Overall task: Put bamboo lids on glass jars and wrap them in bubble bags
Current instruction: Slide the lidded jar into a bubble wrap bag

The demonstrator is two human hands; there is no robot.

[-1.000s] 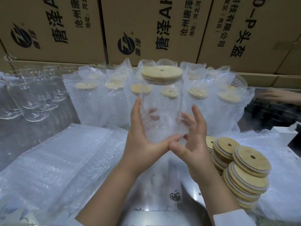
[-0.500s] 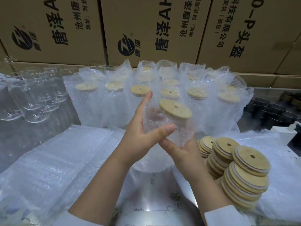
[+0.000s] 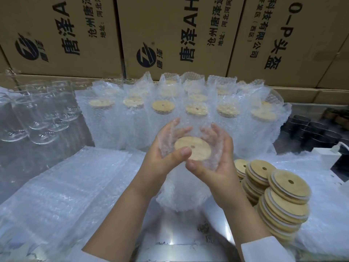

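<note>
Item in hand: one glass jar (image 3: 168,143), capped with a bamboo lid (image 3: 192,148), sits inside a bubble bag (image 3: 181,195) and is held tilted toward me above the desk (image 3: 179,246), in front of my chest. My left hand (image 3: 160,164) wraps the bag's left side, its fingers (image 3: 174,127) curled round the far edge and the thumb laid over the lid's near rim. My right hand (image 3: 220,167) cups the right side the same way, fingers curled on the plastic, thumb just under the left one. The bag's closed end hangs below my palms. Behind: rows of wrapped jars (image 3: 228,129), lids showing through the open bag tops. Far left: bare glass jars (image 3: 43,120), uncapped. Near left: a flat pile of spare bags (image 3: 66,186). Right: leaning stacks of loose lids (image 3: 283,203), each with a small hole. Back wall: printed cardboard cartons (image 3: 170,35).
</note>
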